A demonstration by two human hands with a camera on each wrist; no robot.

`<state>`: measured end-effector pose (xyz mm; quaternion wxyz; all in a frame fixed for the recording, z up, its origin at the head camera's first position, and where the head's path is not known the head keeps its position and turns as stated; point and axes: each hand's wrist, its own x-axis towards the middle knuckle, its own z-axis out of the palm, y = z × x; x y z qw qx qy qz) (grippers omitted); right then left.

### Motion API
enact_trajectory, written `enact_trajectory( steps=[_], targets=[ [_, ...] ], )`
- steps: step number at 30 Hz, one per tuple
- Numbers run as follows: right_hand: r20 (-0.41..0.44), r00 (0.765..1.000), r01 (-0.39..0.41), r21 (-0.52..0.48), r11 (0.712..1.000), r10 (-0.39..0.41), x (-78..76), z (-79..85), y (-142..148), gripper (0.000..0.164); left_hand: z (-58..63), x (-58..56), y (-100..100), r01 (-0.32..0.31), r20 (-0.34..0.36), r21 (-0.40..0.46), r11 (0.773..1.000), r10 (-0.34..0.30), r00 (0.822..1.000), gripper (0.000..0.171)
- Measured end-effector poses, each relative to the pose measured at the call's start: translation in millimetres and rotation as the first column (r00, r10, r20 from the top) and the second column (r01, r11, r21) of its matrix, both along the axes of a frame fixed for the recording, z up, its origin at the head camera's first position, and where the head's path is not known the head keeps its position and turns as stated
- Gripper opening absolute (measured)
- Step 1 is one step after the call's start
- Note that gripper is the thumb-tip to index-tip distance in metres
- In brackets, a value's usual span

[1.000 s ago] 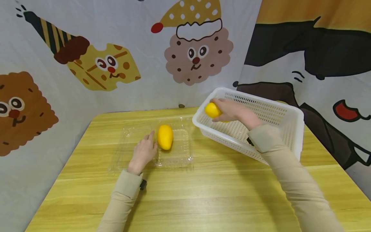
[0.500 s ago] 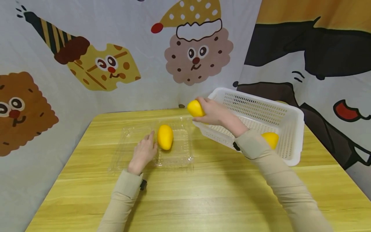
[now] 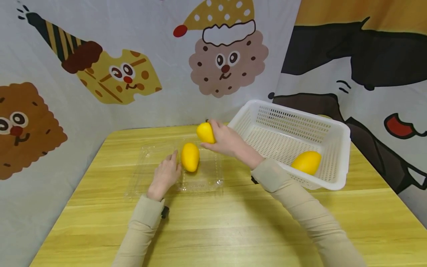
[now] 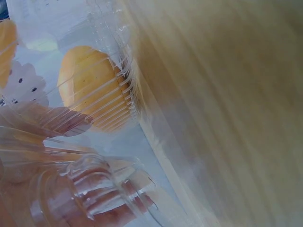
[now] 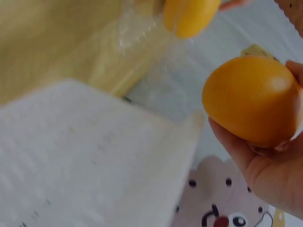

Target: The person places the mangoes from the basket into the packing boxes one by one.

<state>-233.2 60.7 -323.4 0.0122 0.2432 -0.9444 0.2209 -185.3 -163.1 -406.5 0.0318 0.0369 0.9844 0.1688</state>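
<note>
My right hand [image 3: 225, 140] grips a yellow mango [image 3: 205, 132] above the back right of an open clear plastic clamshell box [image 3: 203, 181]. In the right wrist view, the held mango [image 5: 251, 99] is plain, with fingers and thumb curled round it. Another mango [image 3: 190, 157] lies in the box's right half. My left hand [image 3: 165, 174] holds the box near its middle fold, fingertips close beside that mango. Through the clear plastic, the left wrist view shows the left fingers [image 4: 113, 210] and a mango [image 4: 92, 90].
A white perforated basket [image 3: 287, 144] stands at the back right, with one mango [image 3: 307, 162] in its front right corner. Behind the wooden table [image 3: 213, 230] hangs a cloth [image 3: 133, 115] with cartoon prints.
My right hand has carried its mango left, out of the basket and over to the box. The mango left in the basket has come into view. My left hand has stayed put.
</note>
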Motion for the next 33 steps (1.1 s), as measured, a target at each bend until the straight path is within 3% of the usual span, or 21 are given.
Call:
enact_trajectory(
  steps=[6, 12, 18, 26, 33],
  targets=[
    [0.000, 1.000, 0.014, -0.073, 0.997, -0.014, 3.7, -23.3, -15, 0.082, -0.3, 0.1, 0, 0.008, -0.008, 0.000, 1.000, -0.008, 1.000, 0.060],
    [0.081, 0.996, 0.062, -0.158, 0.986, -0.049, 2.2, -49.2, -22, 0.083, -1.2, -0.2, -1, 0.009, -0.008, 0.003, 1.000, -0.009, 1.000, 0.060],
    [0.121, 0.988, 0.116, -0.151, 0.982, -0.099, 0.2, -65.6, -25, 0.087, -1.9, -0.2, -1, 0.007, -0.010, 0.003, 1.000, -0.007, 1.000, 0.060],
    [0.119, 0.991, 0.073, -0.109, 0.991, -0.060, 0.4, -78.2, -29, 0.091, -1.2, -0.8, -1, 0.002, -0.006, -0.001, 1.000, -0.002, 1.000, 0.061],
    [0.026, 0.995, 0.094, -0.049, 0.994, -0.093, 2.6, -80.9, -34, 0.084, 0.3, 0.2, -1, 0.008, -0.008, -0.001, 1.000, -0.008, 1.000, 0.061]
  ],
)
